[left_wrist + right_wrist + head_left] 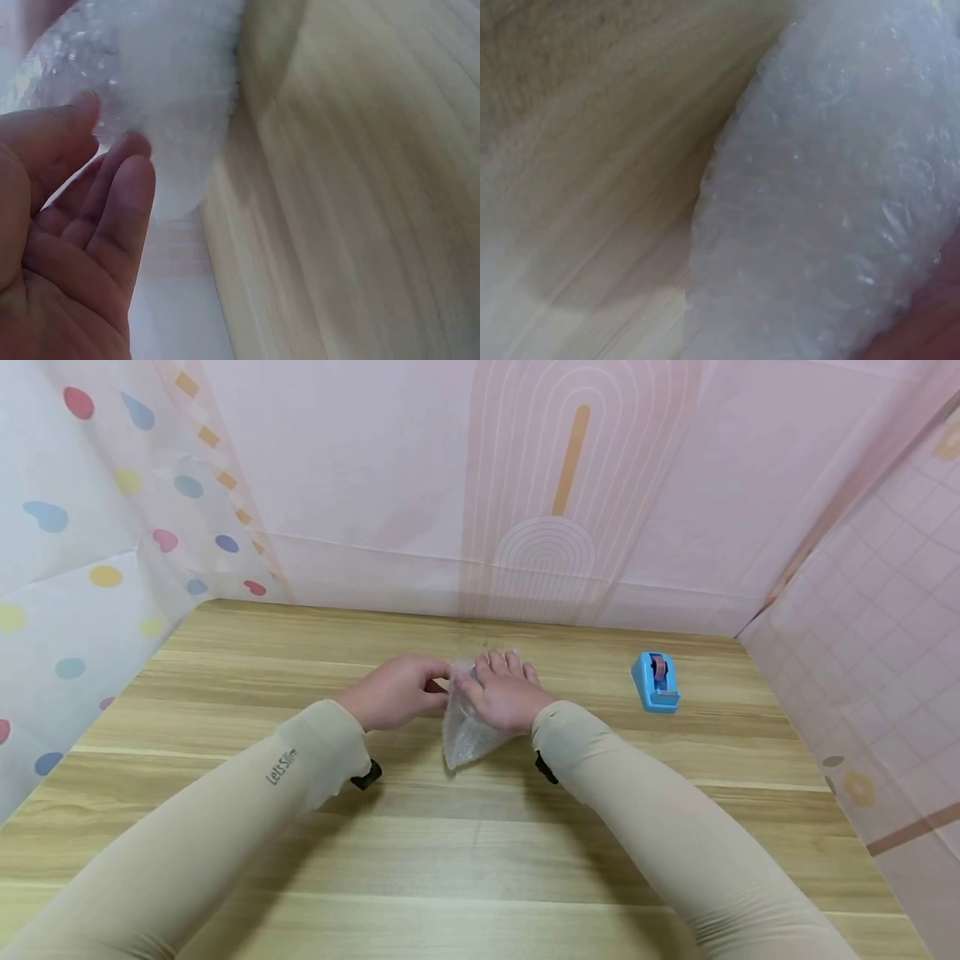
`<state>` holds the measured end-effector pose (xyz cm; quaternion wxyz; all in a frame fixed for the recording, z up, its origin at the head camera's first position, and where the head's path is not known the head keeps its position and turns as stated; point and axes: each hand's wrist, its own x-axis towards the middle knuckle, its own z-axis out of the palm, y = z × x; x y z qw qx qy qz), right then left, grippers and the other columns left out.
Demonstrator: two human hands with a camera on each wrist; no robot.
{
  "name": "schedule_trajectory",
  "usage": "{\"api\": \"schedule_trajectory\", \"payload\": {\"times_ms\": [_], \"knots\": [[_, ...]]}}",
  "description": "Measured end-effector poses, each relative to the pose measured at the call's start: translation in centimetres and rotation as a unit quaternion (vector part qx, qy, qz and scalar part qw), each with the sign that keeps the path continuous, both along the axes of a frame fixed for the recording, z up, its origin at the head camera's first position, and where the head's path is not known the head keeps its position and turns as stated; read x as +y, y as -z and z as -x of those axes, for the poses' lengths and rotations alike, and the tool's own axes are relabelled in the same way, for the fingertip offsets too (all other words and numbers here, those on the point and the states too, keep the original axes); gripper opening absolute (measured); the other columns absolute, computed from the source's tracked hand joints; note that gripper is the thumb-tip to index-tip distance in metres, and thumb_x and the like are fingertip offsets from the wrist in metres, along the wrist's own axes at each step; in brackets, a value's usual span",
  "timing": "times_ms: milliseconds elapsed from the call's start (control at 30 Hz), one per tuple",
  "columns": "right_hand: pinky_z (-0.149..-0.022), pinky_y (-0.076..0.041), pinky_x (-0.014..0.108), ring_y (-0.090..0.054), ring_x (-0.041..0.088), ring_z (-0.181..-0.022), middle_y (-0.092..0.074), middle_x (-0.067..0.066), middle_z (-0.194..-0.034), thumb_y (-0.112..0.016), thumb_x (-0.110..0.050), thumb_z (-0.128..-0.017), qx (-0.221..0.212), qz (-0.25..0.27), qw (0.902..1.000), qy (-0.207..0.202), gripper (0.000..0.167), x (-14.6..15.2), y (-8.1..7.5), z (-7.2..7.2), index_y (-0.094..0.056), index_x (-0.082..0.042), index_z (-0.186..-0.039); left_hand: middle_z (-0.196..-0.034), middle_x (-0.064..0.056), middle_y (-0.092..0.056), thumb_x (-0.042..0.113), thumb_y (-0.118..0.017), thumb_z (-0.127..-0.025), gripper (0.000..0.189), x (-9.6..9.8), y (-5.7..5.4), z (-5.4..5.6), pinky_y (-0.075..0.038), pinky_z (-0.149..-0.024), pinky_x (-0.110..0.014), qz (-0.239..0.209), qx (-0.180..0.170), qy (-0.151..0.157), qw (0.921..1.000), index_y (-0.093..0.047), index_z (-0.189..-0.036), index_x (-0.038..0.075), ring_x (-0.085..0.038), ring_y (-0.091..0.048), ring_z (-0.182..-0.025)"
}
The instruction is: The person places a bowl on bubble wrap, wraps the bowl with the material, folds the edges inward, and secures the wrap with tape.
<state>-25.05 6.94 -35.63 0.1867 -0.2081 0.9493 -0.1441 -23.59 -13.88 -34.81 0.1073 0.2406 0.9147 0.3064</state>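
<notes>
A piece of clear bubble wrap (467,739), folded into a pointed shape, is on the wooden table in the head view. My right hand (504,693) rests on top of it with the fingers extended. At its left edge is my left hand (401,692), thumb and fingers slightly bent with a gap between them. In the left wrist view, the left fingertips (135,169) are at the edge of the bubble wrap (180,82); contact is hard to tell. The right wrist view is mostly filled by the bubble wrap (817,187). Whether anything is inside is not visible.
A blue tape dispenser (655,682) with a pinkish roll stands on the right of the wooden table (465,860). Patterned cloth walls (360,468) border the table at the back and both sides.
</notes>
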Motion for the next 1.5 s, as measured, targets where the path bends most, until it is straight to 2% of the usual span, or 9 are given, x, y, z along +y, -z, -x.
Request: {"api": "schedule_trajectory", "payload": {"times_ms": [100, 200, 333, 567, 700, 867, 1000, 1200, 1500], "knots": [[-0.132, 0.004, 0.061, 0.007, 0.04, -0.164, 0.0, 0.016, -0.178, -0.004, -0.065, -0.107, -0.005, 0.019, 0.9998, 0.0, 0.087, 0.2, -0.3, -0.3, -0.008, -0.005, -0.17, -0.135, -0.009, -0.073, 0.022, -0.071, -0.101, 0.037, 0.3, 0.4, 0.0, -0.061, -0.097, -0.043, 0.009, 0.027, 0.007, 0.9996, -0.071, -0.138, 0.016, -0.022, -0.075, -0.11], [-0.132, 0.004, 0.061, 0.007, 0.041, -0.164, -0.001, 0.017, -0.178, -0.004, -0.066, -0.107, -0.005, 0.038, 0.9993, 0.003, 0.087, 0.2, -0.6, -0.8, -0.01, -0.006, -0.17, -0.144, -0.013, -0.066, 0.024, -0.073, -0.101, 0.036, 0.7, 0.6, -0.1, -0.058, -0.104, -0.045, 0.006, 0.045, 0.015, 0.9989, -0.073, -0.135, 0.011, -0.027, -0.071, -0.12], [-0.132, 0.006, 0.06, 0.008, 0.041, -0.164, 0.0, 0.018, -0.178, 0.0, -0.068, -0.106, -0.004, 0.053, 0.9985, 0.014, 0.089, 0.3, -0.9, -1.3, -0.011, -0.006, -0.169, -0.145, -0.015, -0.062, 0.03, -0.074, -0.1, 0.037, 1.4, 0.8, -0.3, -0.051, -0.112, -0.05, 0.015, 0.062, 0.018, 0.9978, -0.075, -0.128, 0.006, -0.034, -0.062, -0.131], [-0.132, 0.007, 0.058, 0.007, 0.041, -0.164, 0.0, 0.018, -0.178, 0.0, -0.068, -0.106, -0.005, 0.062, 0.9977, 0.028, 0.091, 0.3, -0.9, -1.2, -0.011, -0.004, -0.169, -0.151, -0.015, -0.058, 0.038, -0.071, -0.101, 0.056, 2.4, 1.1, -0.7, -0.038, -0.124, -0.054, 0.033, 0.111, 0.032, 0.9928, -0.063, -0.144, 0.003, -0.037, -0.05, -0.143], [-0.132, 0.007, 0.059, 0.008, 0.042, -0.164, 0.001, 0.019, -0.177, -0.002, -0.066, -0.107, -0.012, 0.075, 0.9968, 0.024, 0.089, 0.5, -1.0, -1.1, -0.01, -0.003, -0.169, -0.165, -0.015, -0.044, 0.04, -0.064, -0.105, 0.07, 2.9, 1.9, -0.5, -0.027, -0.131, -0.05, 0.039, 0.104, 0.058, 0.9921, -0.043, -0.16, 0.003, -0.035, -0.038, -0.155], [-0.132, 0.007, 0.059, 0.008, 0.043, -0.164, -0.001, 0.02, -0.177, -0.003, -0.057, -0.11, -0.027, 0.114, 0.9931, 0.007, 0.08, 1.1, -1.4, -0.9, -0.013, -0.004, -0.169, -0.177, -0.009, -0.012, 0.049, -0.054, -0.108, 0.079, 3.4, 2.2, -0.9, -0.009, -0.134, -0.051, 0.081, 0.07, 0.051, 0.993, -0.022, -0.168, 0.009, -0.041, -0.008, -0.164], [-0.134, 0.002, 0.052, 0.003, 0.037, -0.165, -0.007, 0.012, -0.178, -0.007, -0.055, -0.112, -0.048, 0.175, 0.9827, 0.034, 0.074, 2.0, -1.5, -0.8, -0.016, -0.01, -0.17, -0.177, -0.012, -0.003, 0.051, -0.045, -0.11, 0.08, 3.9, 2.4, -1.0, -0.008, -0.133, -0.052, 0.111, 0.068, 0.044, 0.9905, -0.014, -0.168, 0.005, -0.044, 0.0, -0.164], [-0.135, -0.011, 0.041, -0.015, 0.023, -0.165, -0.022, 0.004, -0.176, -0.015, -0.062, -0.11, -0.063, 0.27, 0.9535, 0.119, 0.078, 2.9, -1.5, -0.8, -0.024, -0.012, -0.169, -0.177, -0.019, -0.003, 0.052, -0.039, -0.11, 0.08, 4.8, 2.4, -1.0, -0.007, -0.134, -0.051, 0.151, 0.078, 0.022, 0.9853, -0.016, -0.167, 0.0, -0.044, 0.001, -0.164], [-0.135, -0.01, 0.041, -0.015, 0.023, -0.165, -0.023, 0.006, -0.176, -0.024, -0.056, -0.112, -0.08, 0.336, 0.9278, 0.14, 0.073, 3.8, -1.5, -1.0, -0.03, -0.009, -0.167, -0.178, -0.014, 0.002, 0.054, -0.037, -0.109, 0.081, 6.2, 2.1, -0.6, -0.007, -0.133, -0.056, 0.199, 0.057, -0.021, 0.9781, -0.01, -0.17, 0.009, -0.043, 0.004, -0.164]]}}
